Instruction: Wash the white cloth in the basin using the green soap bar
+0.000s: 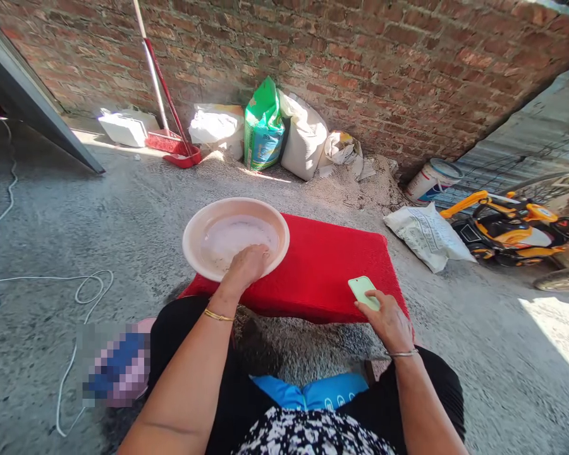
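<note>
A pale pink basin (189, 243) of cloudy water stands on the left part of a low surface covered with a red cloth (332, 253). My left hand (248, 264) reaches over the near rim into the basin, low at the water. Its fingers are curled together, and whatever they may hold is hidden. Over the right part of the cloth, my right hand (386, 319) grips a pale green flat rectangular piece (364, 289) between thumb and fingers. That piece has rounded corners and a small dark mark near its far edge.
Along the brick wall stand a red dustpan (184, 158), a green bag (264, 129), white sacks (306, 139) and a bucket (434, 180). To the right lie a white sack (427, 234) and a yellow toy digger (516, 227). A white cable (83, 303) loops across the floor at left.
</note>
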`<state>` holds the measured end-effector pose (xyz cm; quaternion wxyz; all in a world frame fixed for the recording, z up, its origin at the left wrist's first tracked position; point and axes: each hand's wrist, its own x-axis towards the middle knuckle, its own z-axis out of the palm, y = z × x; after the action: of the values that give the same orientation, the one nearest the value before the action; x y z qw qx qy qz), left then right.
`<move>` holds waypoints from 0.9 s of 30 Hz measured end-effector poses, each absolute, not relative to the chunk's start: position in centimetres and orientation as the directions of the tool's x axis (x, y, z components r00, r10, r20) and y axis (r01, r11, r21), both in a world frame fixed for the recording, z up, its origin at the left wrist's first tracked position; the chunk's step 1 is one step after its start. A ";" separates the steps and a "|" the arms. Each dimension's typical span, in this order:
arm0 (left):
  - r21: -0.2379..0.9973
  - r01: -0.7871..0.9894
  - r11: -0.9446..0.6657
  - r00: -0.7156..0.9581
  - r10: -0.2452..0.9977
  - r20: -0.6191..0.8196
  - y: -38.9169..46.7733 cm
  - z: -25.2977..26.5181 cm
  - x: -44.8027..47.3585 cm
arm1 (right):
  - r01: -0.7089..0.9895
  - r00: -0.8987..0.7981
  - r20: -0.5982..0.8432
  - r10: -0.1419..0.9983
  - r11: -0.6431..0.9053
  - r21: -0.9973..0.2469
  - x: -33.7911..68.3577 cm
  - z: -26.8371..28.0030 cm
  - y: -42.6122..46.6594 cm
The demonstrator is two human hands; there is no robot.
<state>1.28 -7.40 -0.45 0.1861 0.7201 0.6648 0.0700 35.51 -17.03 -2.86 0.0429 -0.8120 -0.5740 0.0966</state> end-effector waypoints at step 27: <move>0.356 0.930 -0.092 0.141 0.984 -0.113 -7.7 -0.1 1.3 | 0.910 -0.291 -0.012 0.957 0.272 -0.313 21.6 -3.8 -17.8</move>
<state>1.34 -7.73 -0.13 0.1737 0.7350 0.6509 0.0770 21.64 -17.79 -3.79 0.0898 -0.5888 -0.7926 0.1309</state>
